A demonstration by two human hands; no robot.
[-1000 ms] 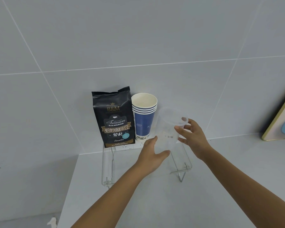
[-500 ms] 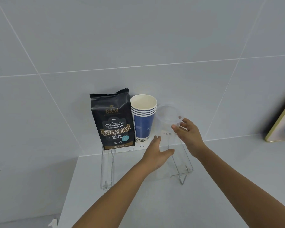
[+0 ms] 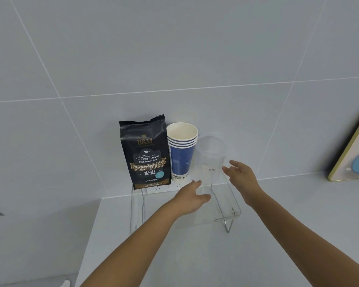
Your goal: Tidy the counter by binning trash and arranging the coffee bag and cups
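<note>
Matte black coffee bag (image 3: 145, 154), upright on a clear acrylic rack (image 3: 226, 206) with thin wire legs, against the tiled wall. Just right of the bag: a nested stack of blue paper cups (image 3: 181, 150), white inside. Right of that, a translucent plastic cup (image 3: 210, 156), tapered and smooth. My left hand (image 3: 192, 198) and right hand (image 3: 239, 179) flank the plastic cup; each grip spread wide, holding nothing.

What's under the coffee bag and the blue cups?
A clear acrylic riser shelf holds the coffee bag, blue paper cup stack and clear plastic cup. A white wall outlet shows below the cups; behind the bag it's hidden.
</note>
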